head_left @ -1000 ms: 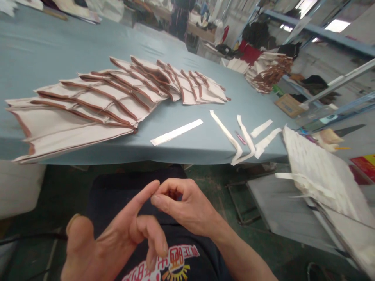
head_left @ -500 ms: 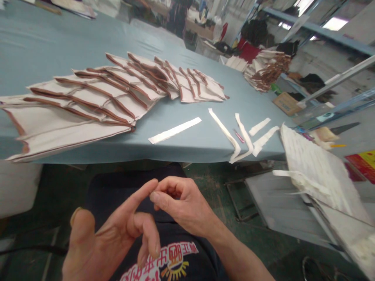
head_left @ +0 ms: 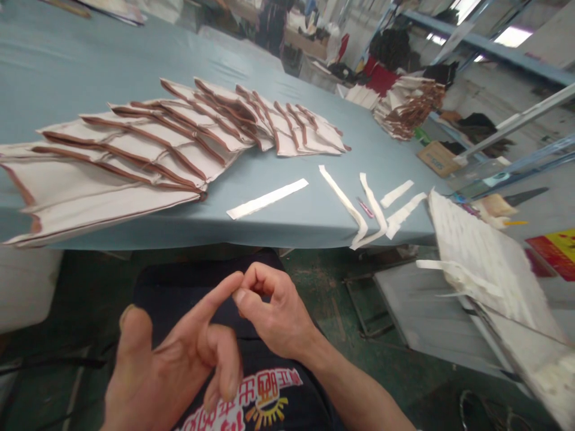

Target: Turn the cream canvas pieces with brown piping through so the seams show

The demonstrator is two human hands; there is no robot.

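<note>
Above my lap, in front of the table edge, my left hand (head_left: pixel 179 353) is held palm up with the index finger stretched out, the thumb apart and the other fingers loosely curled. My right hand (head_left: pixel 274 308) pinches thumb and index finger together at the tip of that left index finger. Whatever lies in the pinch, if anything, is too small to make out. Beyond the hands, a white fabric strip (head_left: pixel 268 199) lies flat on the table. Overlapping cream fabric pieces with brown edging (head_left: pixel 148 143) spread across the table to the left.
More white strips (head_left: pixel 344 200) lie on the blue-covered table (head_left: pixel 112 60), with small pink-handled snips (head_left: pixel 365 208) between them. At right stands a board heaped with white strips (head_left: pixel 485 257). A stack of brown-edged pieces (head_left: pixel 408 105) and a cardboard box (head_left: pixel 436 158) sit behind.
Both hands have risen slightly, still meeting at the left index fingertip. The left thumb has shifted a little up and to the right. Nothing on the table has moved.
</note>
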